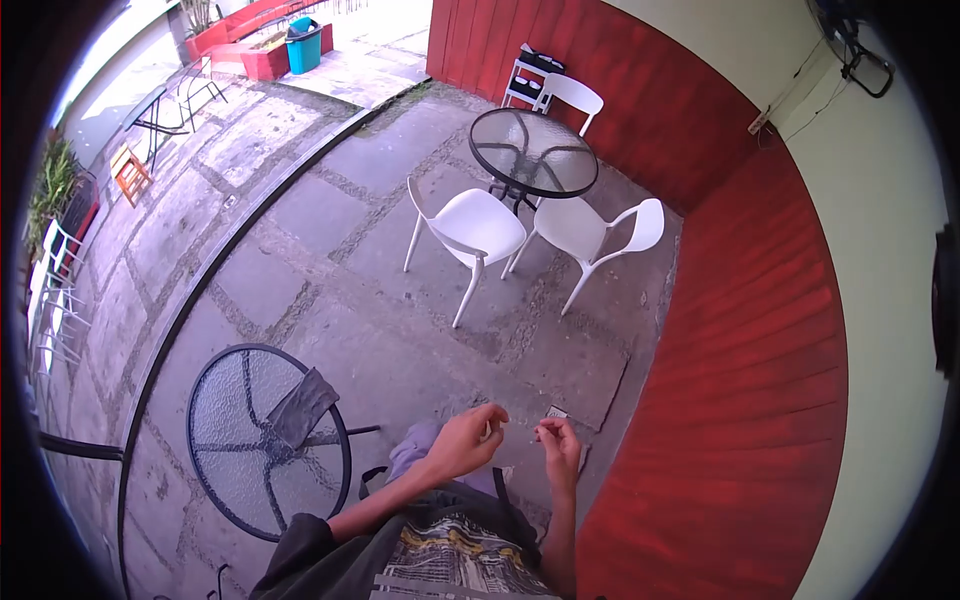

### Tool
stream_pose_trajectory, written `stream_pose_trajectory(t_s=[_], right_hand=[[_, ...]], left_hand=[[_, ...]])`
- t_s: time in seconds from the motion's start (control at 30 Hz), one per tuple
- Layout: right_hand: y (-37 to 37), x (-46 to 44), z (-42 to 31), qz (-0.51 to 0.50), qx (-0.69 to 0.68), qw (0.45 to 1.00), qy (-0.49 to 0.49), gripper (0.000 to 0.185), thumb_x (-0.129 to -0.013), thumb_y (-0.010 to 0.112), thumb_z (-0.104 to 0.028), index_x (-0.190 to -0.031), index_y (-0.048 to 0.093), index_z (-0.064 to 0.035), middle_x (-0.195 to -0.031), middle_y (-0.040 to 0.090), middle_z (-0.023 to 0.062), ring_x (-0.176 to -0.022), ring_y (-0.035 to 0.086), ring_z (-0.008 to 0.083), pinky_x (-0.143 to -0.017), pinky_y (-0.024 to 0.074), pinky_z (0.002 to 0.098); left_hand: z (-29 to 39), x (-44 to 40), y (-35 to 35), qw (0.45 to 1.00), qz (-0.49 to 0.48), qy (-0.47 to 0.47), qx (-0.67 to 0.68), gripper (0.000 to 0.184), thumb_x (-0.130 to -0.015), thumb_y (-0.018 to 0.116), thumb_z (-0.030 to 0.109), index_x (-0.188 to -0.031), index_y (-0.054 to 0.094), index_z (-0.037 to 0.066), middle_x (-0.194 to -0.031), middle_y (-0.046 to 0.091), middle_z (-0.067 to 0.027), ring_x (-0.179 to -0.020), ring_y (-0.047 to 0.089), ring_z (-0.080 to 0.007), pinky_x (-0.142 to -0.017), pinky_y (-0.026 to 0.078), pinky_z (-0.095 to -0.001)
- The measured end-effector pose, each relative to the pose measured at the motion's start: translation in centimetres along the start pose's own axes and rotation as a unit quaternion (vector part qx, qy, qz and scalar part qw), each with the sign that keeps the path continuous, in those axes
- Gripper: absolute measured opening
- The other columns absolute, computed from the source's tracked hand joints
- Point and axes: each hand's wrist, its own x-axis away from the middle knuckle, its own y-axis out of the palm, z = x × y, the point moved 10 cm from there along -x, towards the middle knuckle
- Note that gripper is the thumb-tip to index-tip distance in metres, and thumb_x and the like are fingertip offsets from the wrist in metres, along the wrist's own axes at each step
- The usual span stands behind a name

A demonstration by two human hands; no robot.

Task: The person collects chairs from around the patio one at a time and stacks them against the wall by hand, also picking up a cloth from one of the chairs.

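Note:
My left hand [467,440] is raised in front of my body, its fingers curled with thumb and fingertips near each other. To its right, my right hand [558,443] is held up with bent fingers drawn together. A gap separates the two hands. Anything between the fingertips of either hand is too small to make out. Left of my hands stands a round glass table [225,440] with a dark rim, and a grey cloth [303,407] lies on its top.
White chairs [485,222] surround another round glass table [533,150] ahead. A red wall [720,400] runs along the right. Farther off at the left are a teal bin [303,52], a wooden chair [130,174] and plants [55,180].

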Motion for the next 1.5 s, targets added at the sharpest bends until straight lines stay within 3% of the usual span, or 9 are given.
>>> stream_pose_trajectory(t_s=[0.17, 0.8, 0.93, 0.97, 1.1, 1.23, 1.33, 1.43, 1.5], right_hand=[[2.4, -13.4, -6.2, -0.059, 0.017, 0.997, -0.042, 0.01, -0.093, 0.06, -0.005, -0.102, 0.061, -0.0009, -0.089, 0.061, 0.0022, -0.082, 0.057, 0.0092, -0.075, 0.0473, 0.0243], [24.5, -56.0, -11.6, -0.277, 0.117, 0.952, -0.051, 0.007, -0.092, 0.059, -0.003, -0.098, 0.062, 0.0001, -0.088, 0.064, 0.0057, -0.078, 0.06, 0.0111, -0.072, 0.0504, 0.025], [32.2, -62.9, -9.2, -0.388, 0.172, 0.904, -0.049, 0.016, -0.092, 0.062, -0.008, -0.106, 0.062, -0.0007, -0.092, 0.064, 0.0048, -0.081, 0.059, 0.0112, -0.076, 0.0497, 0.0267], [34.9, -64.4, -8.7, -0.419, 0.187, 0.887, -0.045, 0.018, -0.092, 0.062, -0.009, -0.109, 0.062, -0.001, -0.094, 0.064, 0.0053, -0.081, 0.059, 0.0113, -0.076, 0.0497, 0.0273], [46.4, -69.3, -4.1, -0.541, 0.269, 0.794, -0.064, 0.036, -0.091, 0.065, -0.014, -0.124, 0.056, -0.003, -0.11, 0.062, 0.0105, -0.081, 0.059, 0.0131, -0.078, 0.0503, 0.03], [55.3, -72.6, 4.5, -0.634, 0.302, 0.71, -0.042, 0.064, -0.081, 0.071, -0.012, -0.139, 0.044, -0.0061, -0.135, 0.047, 0.0165, -0.098, 0.062, 0.0235, -0.085, 0.0523, 0.0343], [59.9, -74.5, 9.7, -0.675, 0.327, 0.632, -0.196, 0.07, -0.074, 0.069, -0.006, -0.14, 0.044, -0.0106, -0.137, 0.044, 0.0177, -0.105, 0.061, 0.0312, -0.088, 0.0531, 0.0378], [61.9, -75.6, 13.5, -0.7, 0.358, 0.581, -0.213, 0.053, -0.068, 0.067, -0.003, -0.121, 0.064, -0.0084, -0.128, 0.058, 0.0148, -0.114, 0.058, 0.0311, -0.093, 0.0511, 0.0389], [63.1, -75.5, 14.4, -0.692, 0.33, 0.603, -0.221, 0.029, -0.07, 0.066, -0.005, -0.098, 0.075, -0.0057, -0.111, 0.069, 0.0136, -0.108, 0.063, 0.0294, -0.094, 0.0501, 0.0376]], left_hand=[[2.8, -10.1, -4.0, 0.992, 0.09, 0.081, -0.041, 0.022, -0.085, 0.06, 0.012, -0.105, 0.06, 0.003, -0.086, 0.063, -0.014, -0.082, 0.063, -0.0326, -0.073, 0.049, -0.0409], [-11.9, -42.0, -24.8, 0.936, 0.3, -0.159, 0.095, 0.028, -0.085, 0.058, 0.016, -0.109, 0.059, 0.002, -0.085, 0.064, -0.0125, -0.074, 0.063, -0.0272, -0.07, 0.05, -0.0395], [-22.4, -42.5, -24.1, 0.851, 0.425, -0.267, 0.152, 0.051, -0.08, 0.065, 0.021, -0.123, 0.048, -0.001, -0.112, 0.056, -0.0176, -0.076, 0.062, -0.0264, -0.075, 0.05, -0.0406], [-24.8, -42.6, -23.1, 0.836, 0.41, -0.321, 0.175, 0.074, -0.076, 0.07, 0.024, -0.134, 0.034, -0.003, -0.126, 0.046, -0.0239, -0.091, 0.062, -0.0324, -0.086, 0.05, -0.0427], [-34.6, -44.1, -16.2, 0.783, 0.427, -0.436, 0.122, 0.099, -0.075, 0.076, 0.031, -0.14, 0.012, -0.008, -0.138, 0.034, -0.0278, -0.121, 0.05, -0.0453, -0.105, 0.042, -0.0467], [-39.6, -46.3, -8.8, 0.726, 0.442, -0.465, 0.248, 0.08, -0.079, 0.072, 0.036, -0.135, 0.032, -0.004, -0.127, 0.052, -0.0267, -0.114, 0.058, -0.0412, -0.099, 0.046, -0.0458], [-41.3, -46.7, -4.7, 0.614, 0.484, -0.498, 0.375, 0.053, -0.083, 0.067, 0.037, -0.119, 0.055, 0.0, -0.107, 0.067, -0.0214, -0.103, 0.065, -0.0376, -0.093, 0.049, -0.0452], [-39.6, -46.3, -3.7, 0.522, 0.553, -0.481, 0.437, 0.037, -0.088, 0.063, 0.035, -0.101, 0.069, 0.0, -0.095, 0.073, -0.0188, -0.099, 0.068, -0.0385, -0.087, 0.051, -0.0476], [-38.1, -45.7, -4.8, 0.545, 0.575, -0.513, 0.331, 0.041, -0.088, 0.064, 0.036, -0.11, 0.068, 0.002, -0.097, 0.072, -0.0209, -0.099, 0.067, -0.0405, -0.086, 0.051, -0.0483]])
